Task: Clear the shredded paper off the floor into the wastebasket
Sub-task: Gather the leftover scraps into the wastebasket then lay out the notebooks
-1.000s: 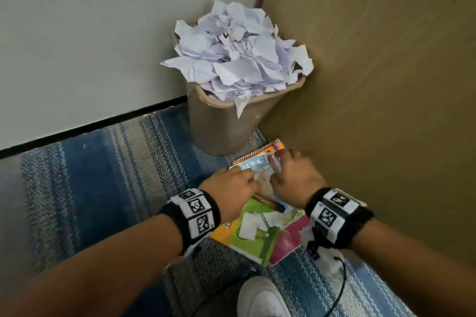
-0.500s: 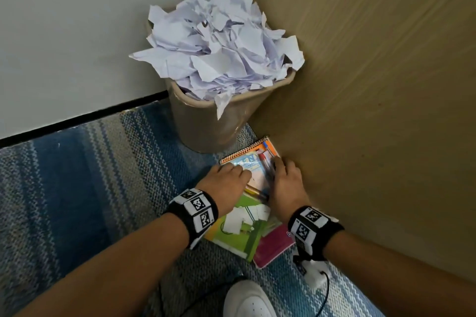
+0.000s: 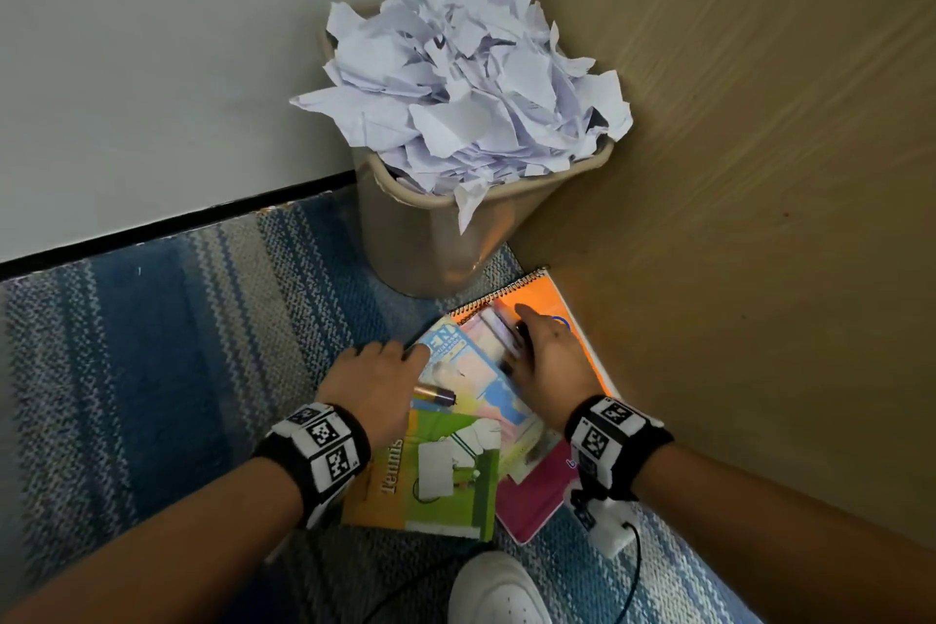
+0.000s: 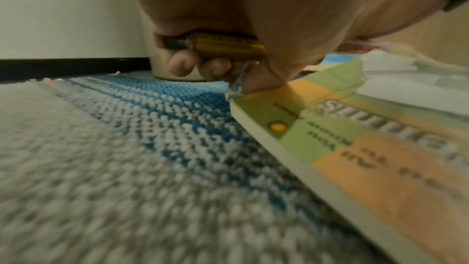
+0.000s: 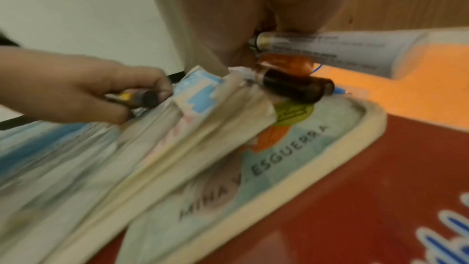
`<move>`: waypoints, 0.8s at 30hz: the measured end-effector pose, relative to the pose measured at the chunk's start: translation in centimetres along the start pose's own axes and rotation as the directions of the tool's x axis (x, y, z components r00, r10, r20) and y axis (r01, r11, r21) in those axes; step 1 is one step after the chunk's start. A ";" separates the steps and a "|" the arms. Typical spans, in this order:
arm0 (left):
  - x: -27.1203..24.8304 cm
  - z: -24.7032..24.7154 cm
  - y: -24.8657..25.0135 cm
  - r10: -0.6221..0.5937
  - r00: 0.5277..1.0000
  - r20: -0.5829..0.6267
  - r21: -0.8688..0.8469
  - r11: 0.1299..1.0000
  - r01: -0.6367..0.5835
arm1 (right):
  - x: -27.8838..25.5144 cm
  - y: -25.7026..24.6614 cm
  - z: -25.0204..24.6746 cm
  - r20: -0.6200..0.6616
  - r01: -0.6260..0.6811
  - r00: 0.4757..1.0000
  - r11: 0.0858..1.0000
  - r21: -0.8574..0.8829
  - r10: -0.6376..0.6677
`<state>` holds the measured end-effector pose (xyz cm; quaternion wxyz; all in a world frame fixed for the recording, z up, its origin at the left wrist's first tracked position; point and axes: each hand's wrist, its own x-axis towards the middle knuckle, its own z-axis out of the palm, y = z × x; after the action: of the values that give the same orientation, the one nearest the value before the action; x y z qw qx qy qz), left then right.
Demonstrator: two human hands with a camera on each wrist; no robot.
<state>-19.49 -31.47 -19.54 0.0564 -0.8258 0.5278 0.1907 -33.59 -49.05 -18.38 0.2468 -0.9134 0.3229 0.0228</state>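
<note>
At the wastebasket (image 3: pixel 430 238), set in the corner of wall and wooden panel, shredded paper (image 3: pixel 466 81) is heaped above the rim, one strip draped over the front edge. Just in front of the wastebasket, on the striped rug (image 3: pixel 152 345), a stack of books is listed: an orange spiral notebook (image 3: pixel 567 314), a pale illustrated book (image 3: pixel 471 370), a green-and-orange "Tennis" book (image 3: pixel 435 476) and a red book (image 3: pixel 532 497). Left hand (image 3: pixel 375 385): fingers curled round a gold pen (image 4: pixel 223 44), thumb pressed on the near corner of the Tennis book. Right hand (image 3: pixel 549 365): fingers curled round several markers (image 5: pixel 330 51) while pages of the illustrated book are lifted. No loose shreds are seen on the rug near the wastebasket; whether any lie under the books cannot be told. Step judged in hand: gathering of pens and books, the paper apparently already binned. Next move judged: stack to be lifted away, the floor beneath checked, the overhanging strip tucked in.
</note>
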 end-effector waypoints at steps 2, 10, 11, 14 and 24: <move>-0.5 0.0 -0.6 -0.026 0.999 0.022 0.000 1.000 0.026 | 0.6 0.3 -0.2 -0.021 -0.010 1.000 0.999 -0.052 0.009; 0.8 -2.5 -0.2 -0.144 0.986 -0.084 -0.332 0.937 0.109 | 1.4 -0.6 0.9 0.120 -0.077 0.988 0.988 -0.137 0.093; 0.9 -2.6 -0.3 -0.152 0.985 -0.078 -0.363 0.925 0.114 | 1.7 -0.6 0.6 0.135 -0.103 0.984 0.989 -0.109 0.118; 0.5 -2.6 -0.3 -0.148 0.987 -0.070 -0.408 0.907 0.107 | 2.3 -1.2 -0.1 0.197 -0.184 0.963 0.983 -0.016 0.184; 2.1 -3.1 1.4 0.344 0.935 -0.088 -0.005 0.938 -0.346 | 3.0 -2.3 -2.2 0.175 -0.112 0.979 0.994 0.008 0.109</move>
<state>-19.12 -34.81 -17.33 -0.0091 -0.7283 0.6644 0.1675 -30.10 -50.21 -16.07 0.2804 -0.8864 0.3506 0.1133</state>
